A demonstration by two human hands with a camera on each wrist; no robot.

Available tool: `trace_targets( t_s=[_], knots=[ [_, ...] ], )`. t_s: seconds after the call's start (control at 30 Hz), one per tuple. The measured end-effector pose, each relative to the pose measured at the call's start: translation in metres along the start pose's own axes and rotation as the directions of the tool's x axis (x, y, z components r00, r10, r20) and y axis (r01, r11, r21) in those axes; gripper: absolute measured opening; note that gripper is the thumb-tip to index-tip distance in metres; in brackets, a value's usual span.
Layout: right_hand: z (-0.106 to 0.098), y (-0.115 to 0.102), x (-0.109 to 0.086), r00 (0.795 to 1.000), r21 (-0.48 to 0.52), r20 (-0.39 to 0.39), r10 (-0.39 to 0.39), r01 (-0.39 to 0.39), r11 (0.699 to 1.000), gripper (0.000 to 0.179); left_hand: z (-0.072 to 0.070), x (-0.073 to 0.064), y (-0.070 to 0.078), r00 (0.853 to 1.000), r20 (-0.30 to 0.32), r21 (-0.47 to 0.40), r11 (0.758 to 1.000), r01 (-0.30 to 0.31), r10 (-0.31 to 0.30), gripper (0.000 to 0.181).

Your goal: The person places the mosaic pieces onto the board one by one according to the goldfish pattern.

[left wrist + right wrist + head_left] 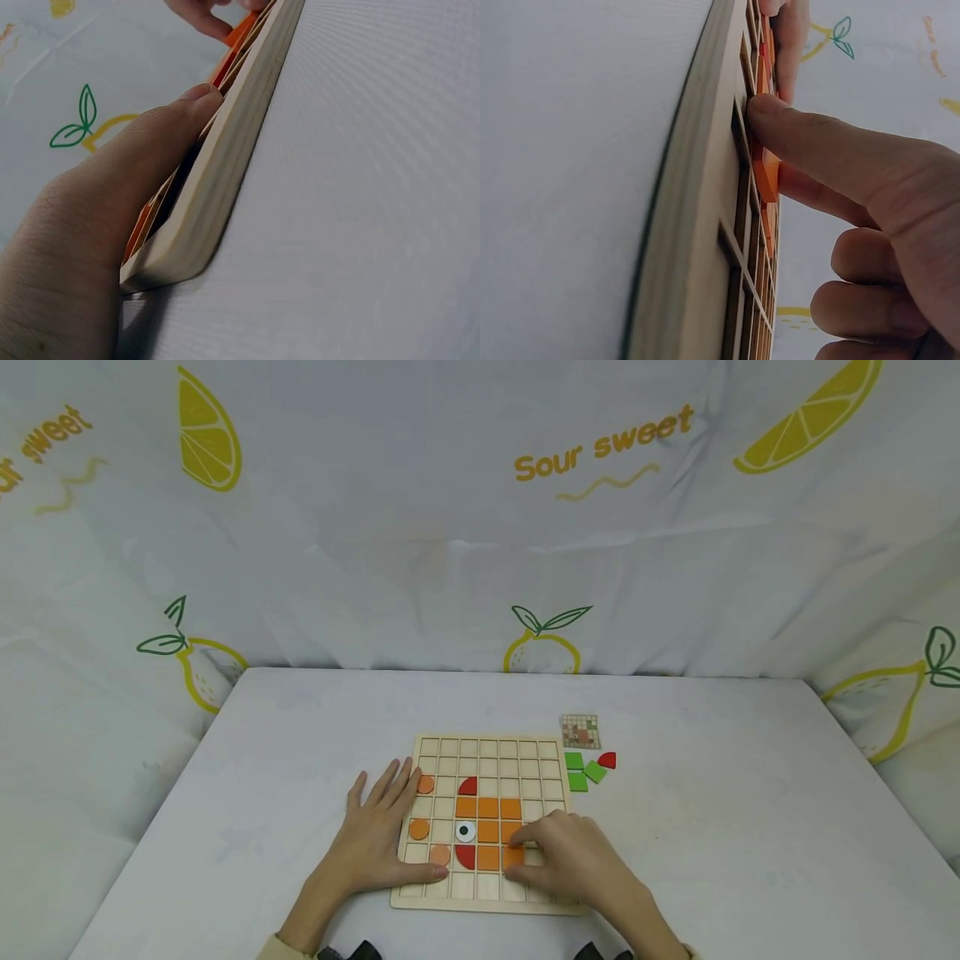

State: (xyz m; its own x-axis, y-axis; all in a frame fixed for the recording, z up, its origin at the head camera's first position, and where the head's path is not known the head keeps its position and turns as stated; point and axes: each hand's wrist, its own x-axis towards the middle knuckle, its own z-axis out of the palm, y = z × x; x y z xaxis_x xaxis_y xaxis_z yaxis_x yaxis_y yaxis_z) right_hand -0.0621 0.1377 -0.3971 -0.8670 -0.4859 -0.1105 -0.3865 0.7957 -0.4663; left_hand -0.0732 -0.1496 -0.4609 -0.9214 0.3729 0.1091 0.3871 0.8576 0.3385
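A wooden grid board (480, 907) lies on the table. My right hand (573, 856) pinches an orange square tile (513, 857) between thumb and index finger, at the lower right of a block of orange squares. In the right wrist view this tile (766, 178) sits tilted above the grid. My left hand (377, 839) rests with spread, straight fingers on the board's left side, its thumb (196, 101) over the near rim. Left of the orange squares are a white eye disc (465, 832), red quarter-circles (465, 857) above and below it, and several orange discs (419, 829).
Several green square tiles (574, 762) and a loose red quarter-circle (607, 761) lie by the board's far right corner. Behind them is a small pattern card (581, 732). A lemon-print cloth (420, 593) hangs beyond the white table (720, 793).
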Motion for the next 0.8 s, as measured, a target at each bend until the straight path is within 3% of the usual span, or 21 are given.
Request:
trace_targets(
  t_s=[0.57, 0.8],
  knots=[
    [0.000, 0.001, 0.000, 1.000, -0.013, -0.017, -0.015, 0.015, 1.000, 0.028, 0.000, -0.001, 0.000, 1.000, -0.014, 0.010, 1.000, -0.005, 0.005, 0.132],
    [-0.016, 0.015, -0.002, 0.989, 0.016, -0.099, 0.108, -0.107, 0.994, 0.033, 0.001, 0.000, 0.000, 1.000, -0.015, 0.014, 1.000, -0.010, 0.010, 0.132]
  ],
)
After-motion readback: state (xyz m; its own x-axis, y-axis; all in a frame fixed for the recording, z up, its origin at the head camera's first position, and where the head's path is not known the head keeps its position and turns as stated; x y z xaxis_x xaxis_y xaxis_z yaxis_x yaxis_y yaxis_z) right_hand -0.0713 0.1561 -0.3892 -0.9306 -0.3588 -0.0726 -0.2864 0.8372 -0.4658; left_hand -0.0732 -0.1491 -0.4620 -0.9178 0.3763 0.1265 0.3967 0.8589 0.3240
